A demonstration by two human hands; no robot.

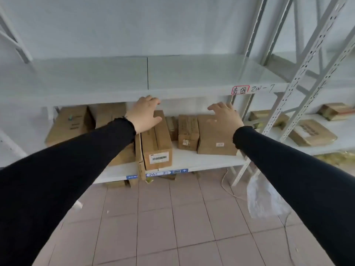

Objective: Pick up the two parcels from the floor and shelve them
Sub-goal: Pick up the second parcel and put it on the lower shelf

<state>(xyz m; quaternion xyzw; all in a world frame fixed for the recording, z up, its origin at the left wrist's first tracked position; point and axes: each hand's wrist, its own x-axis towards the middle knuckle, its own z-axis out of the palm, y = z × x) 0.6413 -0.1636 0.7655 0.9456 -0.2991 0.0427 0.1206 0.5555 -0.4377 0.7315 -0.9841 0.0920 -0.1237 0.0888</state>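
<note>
Cardboard boxes fill the lower shelf [201, 160]; both hands reach in at that level, sleeves black. Left grip [147, 114] is released, fingers spread, palm down over the top of a tall box [158, 146], fingertips up near the front edge of the upper shelf [115, 79]; can't tell if the palm touches the box. Right grip [225, 117] also released, fingers splayed, hovering above/at the top of a wide box [215, 139]; contact unclear. Between the two grips sits a smaller box [188, 133], w/ a white label. Left of the left grip, a large box [70, 124] further back. Neither grip holds anything. Below both: pink tile floor [172, 217], a clear plastic bag [265, 200] under the right forearm.
</note>
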